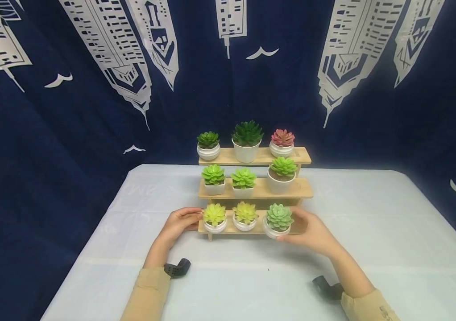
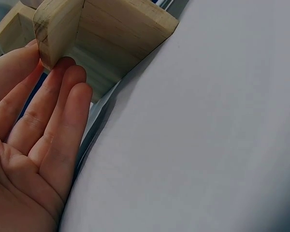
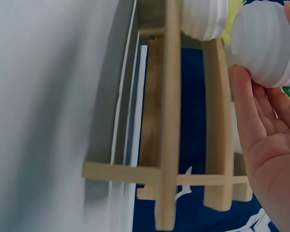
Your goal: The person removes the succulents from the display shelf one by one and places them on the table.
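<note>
A three-step wooden stand [image 1: 228,194] holds small potted succulents. My left hand [image 1: 179,226] is at the left end of its lowest step, with thumb and fingertips pinching the board's end [image 2: 60,29] in the left wrist view. My right hand [image 1: 312,232] grips a white round pot with a pale green succulent [image 1: 279,217] between thumb and fingers, over the right part of the lowest step. In the right wrist view this white pot [image 3: 266,46] is apart from the step board [image 3: 171,121], its base raised off the wood. Two yellow-green succulents [image 1: 214,215] [image 1: 245,213] stand on the same step.
The middle step bears bright green succulents [image 1: 213,174] in white pots. On the top step are two dark green plants [image 1: 247,133] and a pink one [image 1: 283,138]. The stand is on a white-covered table [image 1: 228,285], before a navy patterned cloth [image 1: 228,89].
</note>
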A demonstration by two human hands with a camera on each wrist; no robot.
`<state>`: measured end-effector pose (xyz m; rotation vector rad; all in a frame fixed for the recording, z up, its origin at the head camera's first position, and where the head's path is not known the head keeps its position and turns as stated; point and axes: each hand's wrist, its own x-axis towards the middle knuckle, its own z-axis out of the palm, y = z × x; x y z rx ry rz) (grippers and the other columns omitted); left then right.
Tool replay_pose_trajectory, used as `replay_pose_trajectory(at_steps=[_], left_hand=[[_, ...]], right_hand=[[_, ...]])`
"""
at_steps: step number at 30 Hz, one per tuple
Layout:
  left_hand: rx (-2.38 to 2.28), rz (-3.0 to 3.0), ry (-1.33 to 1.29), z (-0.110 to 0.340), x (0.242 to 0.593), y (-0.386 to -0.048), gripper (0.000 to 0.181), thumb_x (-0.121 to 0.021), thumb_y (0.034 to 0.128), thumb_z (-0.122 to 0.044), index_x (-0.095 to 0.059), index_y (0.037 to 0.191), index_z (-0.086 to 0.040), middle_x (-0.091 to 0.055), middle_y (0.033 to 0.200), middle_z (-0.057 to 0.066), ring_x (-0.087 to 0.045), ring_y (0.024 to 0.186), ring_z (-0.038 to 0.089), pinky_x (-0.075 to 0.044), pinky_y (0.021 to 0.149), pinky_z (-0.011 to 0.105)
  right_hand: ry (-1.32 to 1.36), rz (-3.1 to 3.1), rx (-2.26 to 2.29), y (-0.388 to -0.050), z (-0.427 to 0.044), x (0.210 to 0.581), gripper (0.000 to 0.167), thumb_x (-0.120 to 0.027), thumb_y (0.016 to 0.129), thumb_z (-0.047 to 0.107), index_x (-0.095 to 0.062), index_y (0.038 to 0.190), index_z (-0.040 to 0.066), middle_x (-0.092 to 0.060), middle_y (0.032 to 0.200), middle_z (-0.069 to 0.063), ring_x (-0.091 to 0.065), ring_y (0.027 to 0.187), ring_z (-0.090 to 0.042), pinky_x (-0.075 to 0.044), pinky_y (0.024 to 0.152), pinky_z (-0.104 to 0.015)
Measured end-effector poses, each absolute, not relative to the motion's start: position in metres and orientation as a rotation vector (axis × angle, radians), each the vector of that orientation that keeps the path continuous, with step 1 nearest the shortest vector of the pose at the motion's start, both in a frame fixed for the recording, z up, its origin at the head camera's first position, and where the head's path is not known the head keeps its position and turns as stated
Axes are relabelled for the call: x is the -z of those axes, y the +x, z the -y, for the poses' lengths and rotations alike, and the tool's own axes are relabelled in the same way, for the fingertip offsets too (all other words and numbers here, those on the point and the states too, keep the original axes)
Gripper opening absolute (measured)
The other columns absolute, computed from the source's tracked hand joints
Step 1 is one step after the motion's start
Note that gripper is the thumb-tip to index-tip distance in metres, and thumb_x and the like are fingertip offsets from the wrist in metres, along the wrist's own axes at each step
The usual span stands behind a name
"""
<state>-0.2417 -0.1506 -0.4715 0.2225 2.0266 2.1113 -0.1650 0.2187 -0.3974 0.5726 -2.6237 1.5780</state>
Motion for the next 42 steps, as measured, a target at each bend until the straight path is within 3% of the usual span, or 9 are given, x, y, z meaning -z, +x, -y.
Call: replay_pose_trajectory(at_steps=[6,10,13,20,42], left_hand=[[-2.124,-2.017,0.226,0.151,0.471,-0.242,0.038,-0.067,0.0870,-0.010,-0.058,0.118,0.009,-0.067,0.104,0.013,-0.066,0.091,0.020,-0.056,0.081,0.037],[-2.133,-2.008,0.226,0.151,0.470,-0.241,0.037,-0.067,0.0873,-0.009,-0.058,0.118,0.009,-0.067,0.103,0.013,-0.066,0.091,0.020,-0.056,0.081,0.037],[-2.130,-2.016,0.221,0.151,0.470,-0.242,0.037,-0.067,0.0873,-0.010,-0.058,0.118,0.008,-0.067,0.104,0.012,-0.066,0.092,0.020,-0.056,0.081,0.037],[-2.127,-2.015,0.224,0.150,0.472,-0.243,0.037,-0.067,0.0871,-0.009,-0.058,0.118,0.009,-0.067,0.105,0.013,-0.066,0.091,0.020,-0.056,0.081,0.036],[-2.119,-2.042,0.244,0.151,0.474,-0.242,0.034,-0.066,0.0875,-0.010,-0.059,0.116,0.007,-0.068,0.103,0.012,-0.066,0.090,0.020,-0.056,0.080,0.037]], right_hand=[[0.653,2.609,-1.610,-0.159,-0.212,0.391,0.069,-0.086,0.066,0.016,-0.053,0.123,-0.004,-0.059,0.118,-0.016,-0.058,0.108,-0.032,-0.050,0.092,-0.033],[0.754,2.583,-1.640,-0.157,-0.207,0.389,0.071,-0.087,0.064,0.014,-0.054,0.123,-0.005,-0.060,0.116,-0.015,-0.060,0.104,-0.019,-0.050,0.090,-0.027],[0.847,2.566,-1.663,-0.155,-0.205,0.390,0.069,-0.087,0.063,0.013,-0.054,0.122,-0.004,-0.059,0.116,-0.014,-0.060,0.102,-0.013,-0.051,0.090,-0.029],[0.901,2.601,-1.602,-0.152,-0.199,0.398,0.066,-0.087,0.063,0.021,-0.057,0.120,0.004,-0.061,0.114,-0.004,-0.059,0.103,-0.015,-0.050,0.092,-0.031],[1.010,2.700,-1.651,-0.146,-0.178,0.425,0.065,-0.087,0.064,0.028,-0.058,0.119,0.010,-0.061,0.114,-0.001,-0.059,0.105,-0.018,-0.050,0.092,-0.036]])
